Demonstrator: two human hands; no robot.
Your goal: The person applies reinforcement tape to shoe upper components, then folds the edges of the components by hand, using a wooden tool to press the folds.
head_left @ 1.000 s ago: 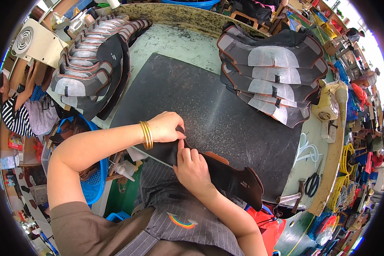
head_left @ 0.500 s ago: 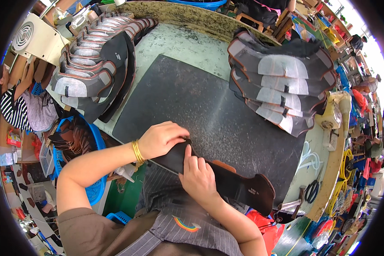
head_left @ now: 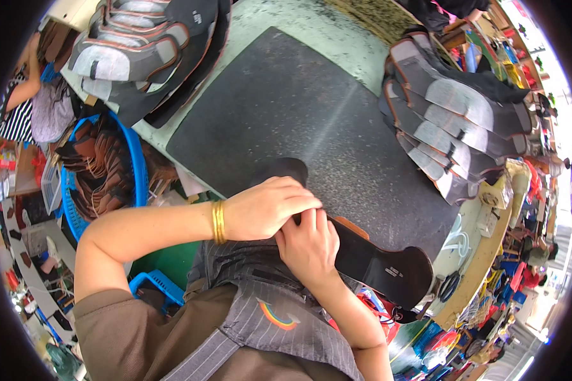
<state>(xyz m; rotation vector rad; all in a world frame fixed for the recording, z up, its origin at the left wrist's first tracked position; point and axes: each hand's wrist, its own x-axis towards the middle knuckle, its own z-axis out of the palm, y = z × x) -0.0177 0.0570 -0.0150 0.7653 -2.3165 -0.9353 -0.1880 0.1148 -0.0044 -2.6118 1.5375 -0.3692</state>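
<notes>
A long black leather shoe upper (head_left: 388,272) lies along the near edge of the work mat, its rounded right end hanging toward me. Its other rounded end shows beyond my left hand (head_left: 267,206), and a brown-orange strip peeks out along its far side. My left hand is closed on the middle of the upper, fingers bent down and the thumb side toward the right. Right against it, my right hand (head_left: 310,246) has its fingers curled onto the same spot. The fingertips of both hands meet there, and what they pinch is partly hidden.
A dark mat (head_left: 267,108) covers the pale table. Overlapping shoe uppers with grey-white linings (head_left: 140,57) are piled far left; another stack (head_left: 457,127) sits at the right. A blue basket (head_left: 142,171) of brown pieces stands left of the table. A person in stripes (head_left: 20,120) works beyond.
The view has shifted, so the piles sit differently in it. My left hand has come over the upper to meet my right hand, whose pointing index finger is now curled in.
</notes>
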